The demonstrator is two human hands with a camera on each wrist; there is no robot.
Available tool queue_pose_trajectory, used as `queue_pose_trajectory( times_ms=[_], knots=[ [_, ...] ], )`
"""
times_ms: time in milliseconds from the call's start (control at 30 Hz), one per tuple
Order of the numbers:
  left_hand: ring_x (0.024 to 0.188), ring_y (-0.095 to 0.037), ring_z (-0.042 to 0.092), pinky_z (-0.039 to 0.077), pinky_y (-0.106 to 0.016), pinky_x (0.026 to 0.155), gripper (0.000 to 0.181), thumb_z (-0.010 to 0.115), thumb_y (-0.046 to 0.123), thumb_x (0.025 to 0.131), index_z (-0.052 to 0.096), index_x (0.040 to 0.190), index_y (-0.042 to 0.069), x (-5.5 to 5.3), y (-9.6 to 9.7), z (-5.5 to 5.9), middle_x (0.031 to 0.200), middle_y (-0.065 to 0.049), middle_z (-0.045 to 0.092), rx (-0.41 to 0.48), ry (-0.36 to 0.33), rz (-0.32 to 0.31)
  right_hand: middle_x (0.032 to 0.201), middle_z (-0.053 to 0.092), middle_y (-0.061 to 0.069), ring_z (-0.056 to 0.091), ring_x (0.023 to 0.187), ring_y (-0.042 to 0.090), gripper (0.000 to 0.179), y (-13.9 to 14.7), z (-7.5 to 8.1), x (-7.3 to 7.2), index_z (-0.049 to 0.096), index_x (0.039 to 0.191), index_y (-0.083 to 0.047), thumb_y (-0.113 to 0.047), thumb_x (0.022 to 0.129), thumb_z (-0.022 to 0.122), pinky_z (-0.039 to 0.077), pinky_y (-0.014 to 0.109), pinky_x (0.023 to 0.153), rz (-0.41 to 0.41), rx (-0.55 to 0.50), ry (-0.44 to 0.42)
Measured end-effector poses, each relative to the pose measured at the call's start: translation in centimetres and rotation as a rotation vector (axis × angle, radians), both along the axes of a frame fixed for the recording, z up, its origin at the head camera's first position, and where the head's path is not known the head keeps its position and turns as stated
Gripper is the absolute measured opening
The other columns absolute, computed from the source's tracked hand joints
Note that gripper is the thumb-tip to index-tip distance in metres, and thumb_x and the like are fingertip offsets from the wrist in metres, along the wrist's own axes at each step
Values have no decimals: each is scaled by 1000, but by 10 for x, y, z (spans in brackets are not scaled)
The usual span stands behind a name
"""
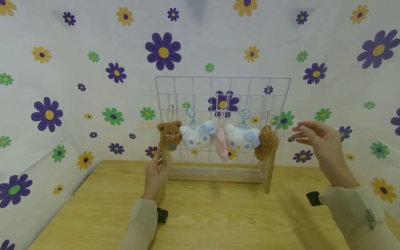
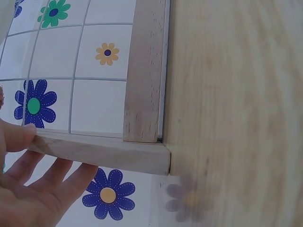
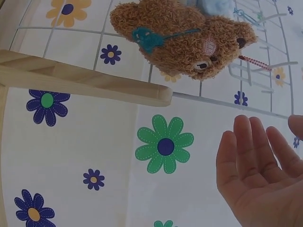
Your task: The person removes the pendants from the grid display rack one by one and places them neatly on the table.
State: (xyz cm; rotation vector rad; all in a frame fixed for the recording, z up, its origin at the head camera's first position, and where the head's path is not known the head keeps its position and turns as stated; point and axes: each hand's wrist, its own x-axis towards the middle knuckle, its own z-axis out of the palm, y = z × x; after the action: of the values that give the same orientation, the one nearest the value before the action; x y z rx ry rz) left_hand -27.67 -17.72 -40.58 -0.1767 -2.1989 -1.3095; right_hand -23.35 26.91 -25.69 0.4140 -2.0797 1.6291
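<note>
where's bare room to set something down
The table is bare in front of the rack, between the sleeves, and left of the left hand. The rack's middle is crowded: plush toys hang side by side.

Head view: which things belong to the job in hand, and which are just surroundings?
Likely the job:
wooden stand, pinched by the left grip
wire grid
hanging brown bears
white plush cats
pink plush

Just surroundings:
tabletop
flowered backdrop
</note>
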Motion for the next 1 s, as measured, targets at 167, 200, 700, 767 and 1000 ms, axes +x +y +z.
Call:
queue_pose_trajectory(
  times_ms=[167, 200, 700, 767, 1000],
  knots=[
    [114, -50, 62, 56, -56, 90, 58, 57, -11, 99, 39, 153, -5, -2, 3, -2, 139, -32, 53, 18, -6, 1, 101, 72, -9, 69, 89, 2, 15, -1, 1, -3, 71, 111, -15, -13, 105, 57, 54, 11, 79, 38, -55, 12],
    [114, -50, 61, 56, -56, 90, 58, 57, -11, 99, 38, 153, -4, -2, 3, -3, 140, -32, 53, 23, -9, -2, 101, 72, -9, 69, 88, 3, 15, -2, 2, -4, 71, 110, -14, -13, 105, 57, 54, 11, 79, 45, -69, 16],
    [113, -53, 61, 56, -57, 89, 58, 57, -12, 98, 38, 152, -7, 0, 3, -2, 139, -34, 52, 26, 2, -12, 103, 72, -8, 69, 90, 5, 15, -19, 12, -16, 69, 112, -12, -19, 105, 59, 54, 13, 81, 37, -32, -28],
    [112, -53, 61, 56, -57, 89, 57, 57, -12, 98, 38, 152, -7, 0, 3, -2, 139, -34, 52, 24, 6, -11, 103, 72, -7, 69, 90, 6, 15, -20, 13, -18, 69, 112, -12, -19, 105, 59, 55, 13, 81, 42, -35, -24],
    [110, -53, 62, 57, -58, 86, 56, 57, -13, 97, 41, 150, -8, -1, 2, -2, 137, -35, 54, 17, 31, -12, 101, 72, -1, 69, 90, 10, 15, -24, 18, -21, 69, 112, -5, -15, 103, 61, 56, 16, 81, 132, -121, -8]
  ],
)
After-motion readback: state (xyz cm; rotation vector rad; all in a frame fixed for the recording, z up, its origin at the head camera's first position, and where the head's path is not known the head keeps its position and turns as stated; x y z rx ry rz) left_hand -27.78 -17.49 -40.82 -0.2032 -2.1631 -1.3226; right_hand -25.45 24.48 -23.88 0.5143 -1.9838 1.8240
